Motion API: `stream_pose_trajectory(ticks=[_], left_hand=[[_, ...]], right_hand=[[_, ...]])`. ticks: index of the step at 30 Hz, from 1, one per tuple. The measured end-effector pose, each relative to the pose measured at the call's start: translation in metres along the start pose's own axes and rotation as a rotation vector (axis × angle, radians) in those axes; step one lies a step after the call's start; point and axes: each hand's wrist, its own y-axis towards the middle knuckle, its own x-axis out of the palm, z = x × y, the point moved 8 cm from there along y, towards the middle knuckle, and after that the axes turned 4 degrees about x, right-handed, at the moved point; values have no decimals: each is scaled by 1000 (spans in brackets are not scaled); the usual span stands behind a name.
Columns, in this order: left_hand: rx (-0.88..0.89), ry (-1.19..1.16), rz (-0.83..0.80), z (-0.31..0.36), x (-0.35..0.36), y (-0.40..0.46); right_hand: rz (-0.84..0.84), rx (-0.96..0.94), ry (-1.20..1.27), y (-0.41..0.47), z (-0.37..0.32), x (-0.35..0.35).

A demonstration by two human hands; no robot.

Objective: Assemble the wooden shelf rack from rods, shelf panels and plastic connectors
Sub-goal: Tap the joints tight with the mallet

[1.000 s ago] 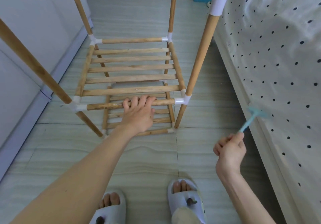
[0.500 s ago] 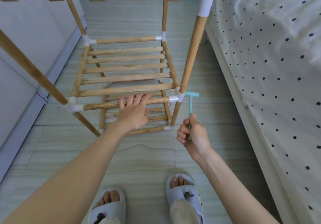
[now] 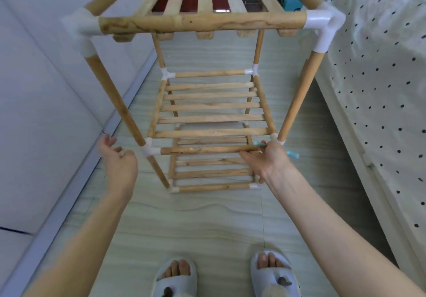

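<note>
The wooden shelf rack stands on the floor with three slatted tiers joined by white plastic connectors (image 3: 322, 27). Its top front rod (image 3: 202, 23) is close to the camera. The middle shelf panel (image 3: 212, 105) and bottom shelf (image 3: 212, 174) lie below. My right hand (image 3: 265, 160) holds a small teal hammer (image 3: 292, 154) at the right end of the middle front rod (image 3: 202, 149), fingers reaching under the rod. My left hand (image 3: 117, 156) hovers just left of the middle left connector (image 3: 149, 150), fingers loosely curled, holding nothing.
A bed with a dotted sheet (image 3: 380, 78) runs along the right, close to the rack. A pale wall and skirting (image 3: 34, 89) close off the left. My feet in grey slippers (image 3: 175, 278) stand on the tiled floor. A teal box (image 3: 291, 3) sits behind the top shelf.
My left hand let go of the middle front rod and moved left past the connector. My right hand swung the hammer in from the bed side to the rod's right end.
</note>
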Motion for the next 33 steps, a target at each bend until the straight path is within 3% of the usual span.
stream_pose_trajectory(ticks=[3, 6, 10, 13, 15, 23, 30, 33], left_hand=[[92, 4, -312, 18, 30, 7], [227, 77, -428, 21, 50, -8], [534, 150, -656, 49, 93, -59], [801, 388, -760, 55, 130, -74], [827, 636, -800, 38, 151, -67], [852, 1115, -682, 36, 193, -61], [1011, 1019, -528, 48, 211, -100], [1040, 899, -508, 36, 202, -104]], right_hand=[[-22, -29, 45, 3, -11, 10], [-138, -98, 69, 24, -32, 11], [-174, -120, -113, 26, -38, -8], [-146, -104, -258, 12, -26, -39], [-116, -124, -288, 3, -27, -65], [9, -341, -656, -21, -45, -119], [40, -363, -840, -15, -35, -137], [99, -461, -612, -19, -67, -143]])
